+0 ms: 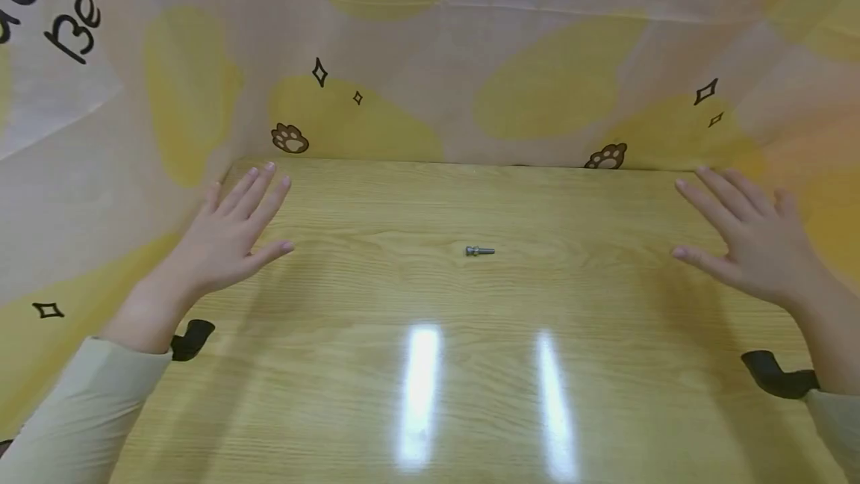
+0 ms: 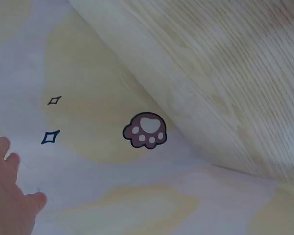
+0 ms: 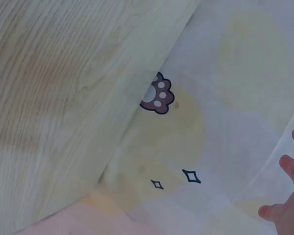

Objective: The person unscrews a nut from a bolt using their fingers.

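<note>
A small metal bolt (image 1: 480,251) with what looks like a nut near its head lies on its side on the wooden table, its shank pointing right. My left hand (image 1: 231,234) is spread above the table's left side, fingers straight and holding nothing. Over on the right side, my right hand (image 1: 755,245) is spread in the same way, also holding nothing. Both hands are well apart from the bolt. Only part of the left hand (image 2: 14,191) shows in the left wrist view, and part of the right hand (image 3: 286,196) in the right wrist view.
The wood-grain table (image 1: 349,282) meets a printed cloth (image 1: 457,81) that rises along the back and both sides. Black curved pieces (image 1: 192,340) stick out by each wrist. Two bright light reflections lie across the table's front half.
</note>
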Tool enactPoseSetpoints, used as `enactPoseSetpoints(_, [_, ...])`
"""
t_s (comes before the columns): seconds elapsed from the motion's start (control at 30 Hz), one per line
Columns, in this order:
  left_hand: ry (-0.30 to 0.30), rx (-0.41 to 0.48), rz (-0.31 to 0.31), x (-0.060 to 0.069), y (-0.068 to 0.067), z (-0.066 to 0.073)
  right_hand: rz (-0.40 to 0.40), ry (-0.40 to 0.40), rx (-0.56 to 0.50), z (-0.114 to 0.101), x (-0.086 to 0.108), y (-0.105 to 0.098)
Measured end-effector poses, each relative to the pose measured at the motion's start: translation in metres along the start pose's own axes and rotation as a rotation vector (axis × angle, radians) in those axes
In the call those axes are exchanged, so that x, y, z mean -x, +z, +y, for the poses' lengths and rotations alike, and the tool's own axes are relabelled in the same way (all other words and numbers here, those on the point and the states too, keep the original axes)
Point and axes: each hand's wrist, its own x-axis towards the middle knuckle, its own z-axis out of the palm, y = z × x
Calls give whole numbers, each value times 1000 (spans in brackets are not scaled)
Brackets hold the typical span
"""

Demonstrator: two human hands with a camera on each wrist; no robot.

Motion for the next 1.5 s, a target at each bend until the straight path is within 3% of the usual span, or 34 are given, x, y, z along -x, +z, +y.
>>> enactPoseSetpoints(0.2, [69,104,76,-8,4,14,165,-98,-154,-3,-10,3])
enactPoseSetpoints(0.37, [67,215,24,-16,2,33,245,-122,-277,-10,-18,5])
enactPoseSetpoints(0.47, [79,260,18,-22,3,41,271,-132,-325,-14,-24,8])
enactPoseSetpoints(0.7, [142,289,86,-34,15,51,274,-128,-368,-28,-37,12])
enactPoseSetpoints(0.8, [136,324,70,-37,20,57,251,-101,-383,-34,-39,15])
enactPoseSetpoints(1.0, [115,379,16,-47,29,70,136,34,-459,-48,-44,24])
enactPoseSetpoints(1.17, [112,414,-22,-57,37,79,101,20,-531,-55,-52,36])
enactPoseSetpoints(1.5, [158,486,11,-71,56,89,-22,96,-701,-70,-67,65])
